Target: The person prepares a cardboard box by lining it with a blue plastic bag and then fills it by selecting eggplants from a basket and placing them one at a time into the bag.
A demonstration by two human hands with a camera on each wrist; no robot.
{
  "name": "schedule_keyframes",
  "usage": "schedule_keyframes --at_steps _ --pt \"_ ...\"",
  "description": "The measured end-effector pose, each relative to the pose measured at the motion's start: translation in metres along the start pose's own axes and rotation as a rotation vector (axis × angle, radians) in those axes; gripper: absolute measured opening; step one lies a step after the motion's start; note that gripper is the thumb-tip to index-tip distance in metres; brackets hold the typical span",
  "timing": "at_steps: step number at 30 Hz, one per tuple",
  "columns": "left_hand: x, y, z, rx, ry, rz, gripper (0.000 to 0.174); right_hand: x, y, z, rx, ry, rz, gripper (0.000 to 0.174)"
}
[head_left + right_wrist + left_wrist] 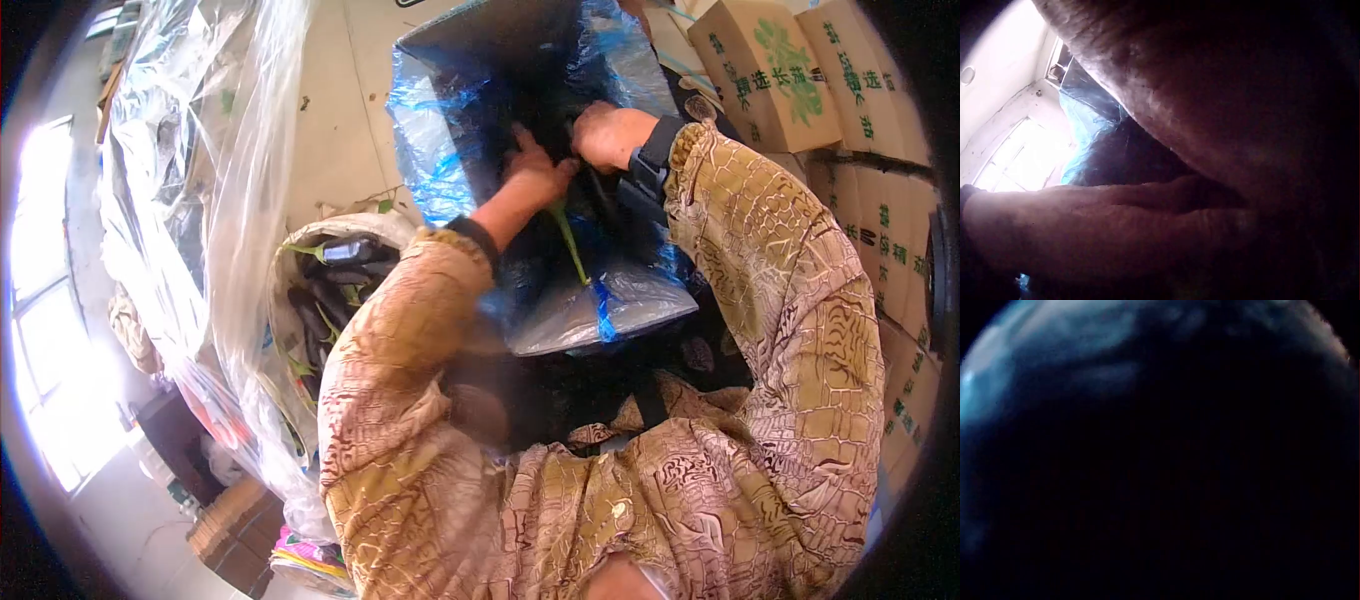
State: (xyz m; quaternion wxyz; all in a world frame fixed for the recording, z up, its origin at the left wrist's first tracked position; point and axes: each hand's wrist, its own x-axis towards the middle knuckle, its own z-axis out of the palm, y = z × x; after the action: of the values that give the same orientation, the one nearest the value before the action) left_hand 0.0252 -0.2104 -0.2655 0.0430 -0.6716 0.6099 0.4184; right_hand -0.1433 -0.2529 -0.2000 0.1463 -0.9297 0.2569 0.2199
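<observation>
Both hands reach into a box lined with a blue plastic bag (435,145), its inside dark with eggplants. My left hand (537,178) lies over the eggplants with its index finger extended and thumb apart. A green eggplant stem (571,245) runs from beside that hand towards the near wall of the box. To its right, my right hand (612,136) is bent down into the box, fingertips hidden; I cannot tell what it holds. Large and shadowed in the right wrist view, parts of the hands (1104,228) stand before the blue liner. The left wrist view is nearly black.
A white sack (395,228) of eggplants (345,250) stands left of the box. Clear plastic sheeting (255,190) hangs farther left. Printed cardboard cartons (770,75) are stacked at the right. Flattened cardboard (235,535) lies at the lower left.
</observation>
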Motion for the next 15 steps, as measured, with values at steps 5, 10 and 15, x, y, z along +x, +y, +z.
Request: schedule_keyframes --at_steps 5,10,15 --pt "-0.032 0.016 -0.021 0.01 -0.151 -0.006 0.125 0.003 -0.005 0.0 0.111 -0.019 0.103 0.036" --pt "-0.039 0.033 -0.014 0.044 -0.068 -0.09 0.129 0.006 -0.002 0.007 0.127 -0.047 0.202 0.034" --pt "-0.035 0.016 -0.012 -0.038 -0.07 0.051 0.127 0.009 -0.015 -0.026 0.199 -0.113 0.2 0.023"
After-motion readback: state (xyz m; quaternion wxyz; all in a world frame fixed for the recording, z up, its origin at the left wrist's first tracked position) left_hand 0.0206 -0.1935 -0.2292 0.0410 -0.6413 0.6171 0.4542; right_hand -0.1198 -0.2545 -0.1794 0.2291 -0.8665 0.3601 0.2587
